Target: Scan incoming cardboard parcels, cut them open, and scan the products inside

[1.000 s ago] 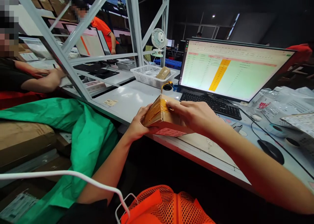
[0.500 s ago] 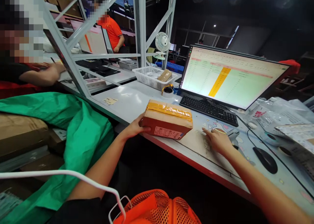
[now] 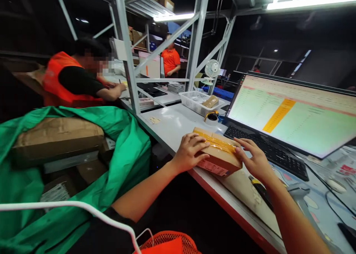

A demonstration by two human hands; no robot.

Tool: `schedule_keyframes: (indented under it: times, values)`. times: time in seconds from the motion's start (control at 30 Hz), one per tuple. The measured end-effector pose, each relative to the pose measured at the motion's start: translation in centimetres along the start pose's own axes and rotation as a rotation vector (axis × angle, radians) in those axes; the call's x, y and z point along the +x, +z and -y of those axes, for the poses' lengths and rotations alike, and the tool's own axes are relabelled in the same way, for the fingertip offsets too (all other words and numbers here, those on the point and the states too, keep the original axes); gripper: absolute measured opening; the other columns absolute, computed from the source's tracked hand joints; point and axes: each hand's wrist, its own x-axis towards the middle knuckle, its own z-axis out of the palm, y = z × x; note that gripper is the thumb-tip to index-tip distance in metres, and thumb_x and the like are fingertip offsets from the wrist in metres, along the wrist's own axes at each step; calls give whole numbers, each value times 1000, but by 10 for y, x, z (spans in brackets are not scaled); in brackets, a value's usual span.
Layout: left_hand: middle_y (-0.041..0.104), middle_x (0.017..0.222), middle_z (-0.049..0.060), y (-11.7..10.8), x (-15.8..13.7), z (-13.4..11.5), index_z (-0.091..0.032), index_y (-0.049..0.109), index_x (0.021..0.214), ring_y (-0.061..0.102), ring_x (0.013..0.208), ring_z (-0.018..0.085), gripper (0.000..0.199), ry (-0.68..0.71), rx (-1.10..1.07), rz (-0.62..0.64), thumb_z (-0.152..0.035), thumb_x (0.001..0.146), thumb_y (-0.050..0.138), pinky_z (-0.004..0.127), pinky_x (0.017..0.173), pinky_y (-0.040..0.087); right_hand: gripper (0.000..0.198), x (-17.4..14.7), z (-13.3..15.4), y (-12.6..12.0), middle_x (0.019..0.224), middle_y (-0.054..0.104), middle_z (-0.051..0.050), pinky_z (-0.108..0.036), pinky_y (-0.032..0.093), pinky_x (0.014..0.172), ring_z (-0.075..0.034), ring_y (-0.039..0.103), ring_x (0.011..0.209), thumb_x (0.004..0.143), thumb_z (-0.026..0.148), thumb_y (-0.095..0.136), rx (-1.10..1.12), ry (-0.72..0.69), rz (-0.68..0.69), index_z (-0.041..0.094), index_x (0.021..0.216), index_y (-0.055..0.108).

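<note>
A cardboard box (image 3: 226,158) with shiny yellow tape along its top sits at the front edge of the desk, a printed label on its near side. My left hand (image 3: 190,152) grips its left end, fingers laid over the taped top and thumb at the front. At the other end, the fingers of my right hand (image 3: 254,161) press on the top right corner. Just below my right wrist lies a yellow and black tool (image 3: 261,190), partly hidden by the forearm. Beside it is a grey handheld device (image 3: 300,194), perhaps a scanner.
A monitor (image 3: 294,113) and black keyboard (image 3: 292,161) stand behind the box. A white basket (image 3: 191,102) and tape roll (image 3: 212,118) are farther back. Left are a green sack (image 3: 133,135) holding boxes, a metal frame post (image 3: 130,72) and a seated co-worker (image 3: 69,79).
My right hand has come from the desk onto the box's right end. My left hand has shifted up over its top. The view has turned left, bringing the sack and co-worker further in.
</note>
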Motion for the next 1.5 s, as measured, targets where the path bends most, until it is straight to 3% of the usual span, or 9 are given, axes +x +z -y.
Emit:
schedule_keyframes:
  times: [0.2, 0.47, 0.67, 0.8, 0.87, 0.97, 1.17, 1.37, 1.5]
  values:
    - [77, 131, 8, 8, 2, 11, -27, 82, 126, 58, 134, 32, 37, -2, 14, -35, -52, 99, 81, 49, 118, 43, 57, 54, 16, 17, 123, 75, -12, -47, 58, 100, -31, 75, 106, 99, 67, 58, -168, -92, 210, 24, 128, 81]
    - [80, 123, 6, 12, 5, 12, -21, 83, 115, 58, 134, 31, 29, 57, 26, -56, -47, 102, 79, 46, 116, 40, 61, 68, 6, 22, 123, 76, -10, -43, 60, 94, -30, 76, 104, 97, 77, 60, -293, -226, 219, 24, 122, 80]
    - [82, 118, 4, 16, 4, 17, -21, 83, 113, 61, 130, 29, 28, 89, -8, -75, -47, 103, 79, 46, 115, 38, 43, 67, 28, 30, 110, 76, -7, -35, 51, 70, -26, 76, 95, 107, 60, 51, -559, -267, 223, 27, 115, 79]
    - [82, 118, 3, 17, 7, 18, -21, 84, 111, 62, 130, 28, 27, 73, -31, -57, -46, 103, 79, 44, 114, 43, 44, 67, 35, 32, 100, 76, -10, -34, 42, 63, -26, 75, 88, 112, 45, 38, -699, -341, 274, 23, 117, 76]
    - [82, 118, 4, 17, 8, 18, -21, 84, 111, 62, 131, 28, 28, 63, -40, -42, -47, 102, 80, 43, 116, 45, 45, 72, 33, 32, 97, 77, -10, -34, 38, 62, -26, 74, 82, 113, 42, 33, -727, -302, 285, 23, 112, 74]
    - [82, 118, 6, 16, 7, 18, -19, 83, 113, 60, 137, 28, 32, 58, -52, -1, -48, 99, 82, 42, 119, 47, 45, 94, 27, 28, 86, 76, -10, -35, 37, 64, -28, 71, 76, 112, 43, 33, -741, -122, 249, 23, 100, 72]
    - [73, 142, 10, -10, 21, 8, -17, 79, 119, 61, 143, 29, 33, 44, -23, 213, -47, 106, 73, 42, 122, 47, 49, 155, 14, 24, 105, 81, -17, -37, 47, 83, -30, 73, 96, 110, 43, 39, -496, 78, 391, 19, 98, 80]
    - [74, 129, 12, -45, 90, -9, -17, 72, 118, 66, 126, 29, 24, -18, 135, 705, -38, 106, 72, 39, 109, 50, 65, 174, -6, 30, 114, 80, -26, -44, 52, 89, -39, 75, 104, 109, 57, 39, -508, 247, 460, 11, 112, 85]
    - [66, 139, 16, -43, 129, -14, -15, 61, 140, 59, 131, 33, 62, -39, 190, 927, -46, 93, 86, 40, 105, 49, 70, 169, -20, 31, 107, 82, -21, -40, 53, 87, -36, 76, 100, 108, 63, 34, -441, 246, 464, 16, 102, 86]
